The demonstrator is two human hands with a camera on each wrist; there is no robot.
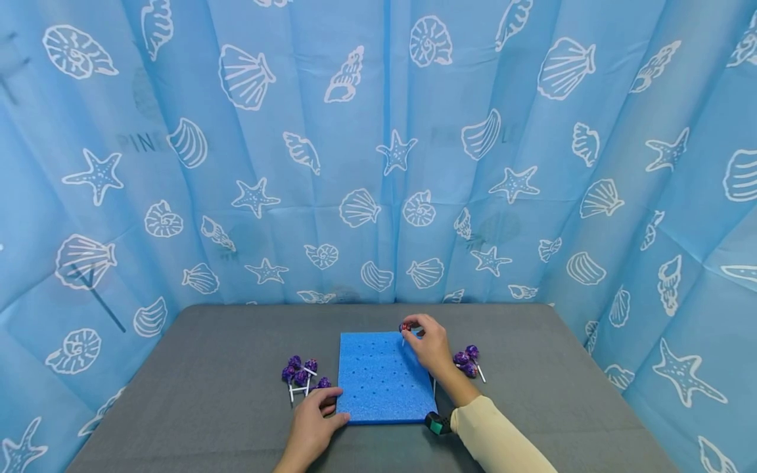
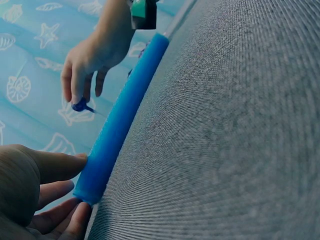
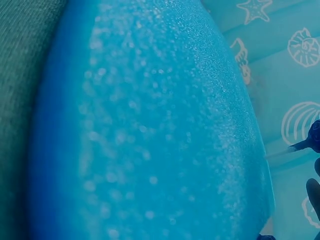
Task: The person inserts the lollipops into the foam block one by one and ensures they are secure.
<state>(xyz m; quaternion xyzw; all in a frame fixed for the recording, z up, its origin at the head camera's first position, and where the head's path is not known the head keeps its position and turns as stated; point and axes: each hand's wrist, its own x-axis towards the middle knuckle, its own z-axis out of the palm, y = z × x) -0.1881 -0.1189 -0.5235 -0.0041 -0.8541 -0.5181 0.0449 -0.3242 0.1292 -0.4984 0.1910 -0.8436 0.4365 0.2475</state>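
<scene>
A lollipop (image 1: pixel 405 326) is pinched in the narrow grip of the right hand (image 1: pixel 430 343) above the far right corner of a blue foam board (image 1: pixel 381 387), its head cut off in the right wrist view. The board's near left corner is held by the left hand (image 1: pixel 315 418). Purple lollipops (image 1: pixel 301 377) are bunched on the gray desk (image 1: pixel 236 381) left of the board, partly covered by fingers; other lollipops (image 1: pixel 468 369) are seen right of it.

head: high, forward-down, farthest | left wrist: low, edge-on, nearer | right wrist: low, closest | shared: blue board (image 1: pixel 386 381)
</scene>
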